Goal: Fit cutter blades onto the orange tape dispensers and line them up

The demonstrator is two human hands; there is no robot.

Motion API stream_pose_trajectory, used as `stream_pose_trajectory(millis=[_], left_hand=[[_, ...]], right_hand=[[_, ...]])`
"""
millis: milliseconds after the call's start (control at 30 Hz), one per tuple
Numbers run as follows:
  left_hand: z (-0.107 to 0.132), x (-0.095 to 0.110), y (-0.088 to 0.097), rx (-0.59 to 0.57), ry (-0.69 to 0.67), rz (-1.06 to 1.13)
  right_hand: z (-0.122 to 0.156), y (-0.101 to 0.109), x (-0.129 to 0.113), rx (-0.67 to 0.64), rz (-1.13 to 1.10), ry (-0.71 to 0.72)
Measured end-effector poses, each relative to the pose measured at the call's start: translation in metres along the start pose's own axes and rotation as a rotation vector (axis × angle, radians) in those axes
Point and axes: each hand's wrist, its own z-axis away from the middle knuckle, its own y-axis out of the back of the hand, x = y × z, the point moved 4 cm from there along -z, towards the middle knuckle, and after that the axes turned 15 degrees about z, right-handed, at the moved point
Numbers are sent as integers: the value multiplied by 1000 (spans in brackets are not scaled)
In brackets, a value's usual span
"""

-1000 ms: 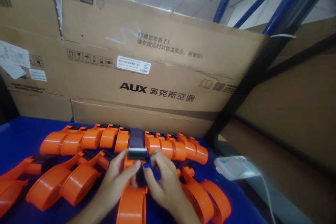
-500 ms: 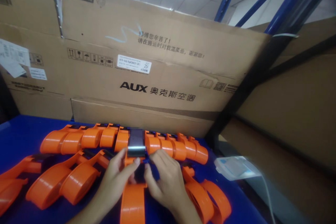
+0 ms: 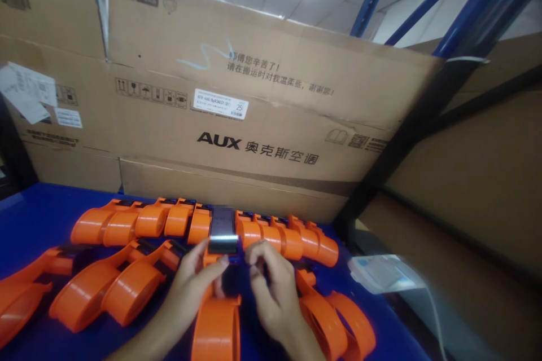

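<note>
An orange tape dispenser (image 3: 217, 327) lies in front of me on the blue table (image 3: 34, 214), its metal-toothed cutter head (image 3: 222, 244) pointing away. My left hand (image 3: 197, 282) grips the dispenser's neck just below the cutter, thumb pressed on top. On the neck's right side, my right hand (image 3: 273, 287) is closed in a pinch; what it pinches is hidden by the fingers. A row of like orange dispensers (image 3: 169, 220) lies behind the hands.
More orange dispensers lie at the left (image 3: 97, 293) and at the right (image 3: 339, 321). A big AUX cardboard box (image 3: 262, 124) walls off the back. A clear plastic packet (image 3: 381, 271) sits at the table's right edge. Blue rack beams (image 3: 457, 11) rise on the right.
The small blue part seen in my right fingers earlier is no longer visible. My right hand has drawn slightly right of the neck. The view shifted a little.
</note>
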Motion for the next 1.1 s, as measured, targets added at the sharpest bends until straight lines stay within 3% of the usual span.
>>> stream_pose_trajectory(millis=[100,167,300,400,500,733,833,933,1000,1100], left_hand=[[4,-1,-4,-18,54,49],[7,-2,-8,-46,112,77],[12,-2,-16,-99,200,110],[13,0,-22,-232,175,84],[14,5,-22,-316,61,50],[13,5,-14,-145,6,-23],[9,6,-14,-146,60,43],[3,10,-8,-40,208,245],[0,19,-1,81,215,395],[-2,35,7,182,128,451]], right_hand=[[0,-4,12,52,-282,-228],[-1,-10,14,-43,-436,-313],[0,-20,10,-269,-693,-369],[0,-21,9,-275,-749,-371],[-1,-21,7,-227,-680,-334],[2,-28,1,-156,-523,-302],[2,-28,5,-138,-438,-321],[1,-24,11,-73,-264,-343],[2,-25,12,-99,-92,-308],[9,-38,6,-272,73,-193]])
